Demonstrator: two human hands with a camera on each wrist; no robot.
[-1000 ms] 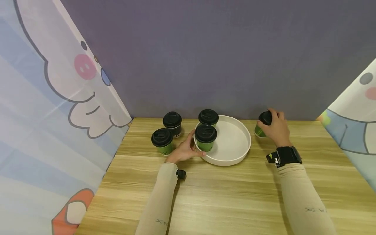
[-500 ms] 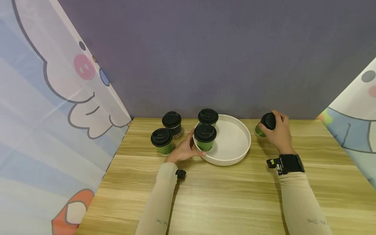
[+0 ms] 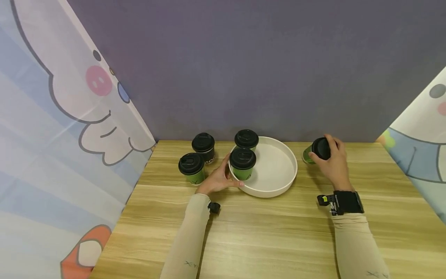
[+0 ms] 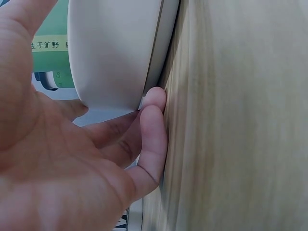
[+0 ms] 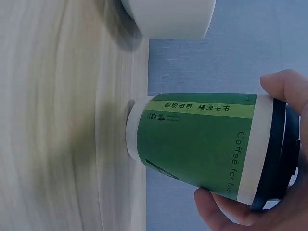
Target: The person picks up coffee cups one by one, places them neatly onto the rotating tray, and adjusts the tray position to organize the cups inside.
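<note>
My right hand (image 3: 333, 162) grips a green paper coffee cup (image 5: 197, 139) by its black lid (image 3: 321, 148), right of the tray. The cup leans to the right, its base at the tabletop. At the left side of the round white tray (image 3: 278, 188), my left hand (image 3: 217, 179) holds the wall, thumb at the front rim and fingers along the side. In the left wrist view, curled fingertips (image 4: 153, 127) lie low beside the tray. Two lidded cups stand inside the tray at its left: a nearer green cup (image 3: 242, 173) and a farther cup (image 3: 246, 138).
Left of the tray stand a green cup (image 3: 196, 176) with a black lid and a dark cup (image 3: 208, 155) behind it. A grey panel (image 3: 244, 69) rises along the back of the wooden table (image 3: 265, 236). Cartoon-printed cloth (image 3: 45, 155) hangs at the left side.
The right hand has moved slightly right and toward me, tilting the cup so its lid shifts right while the base stays nearly in place. The left hand and tray look unchanged.
</note>
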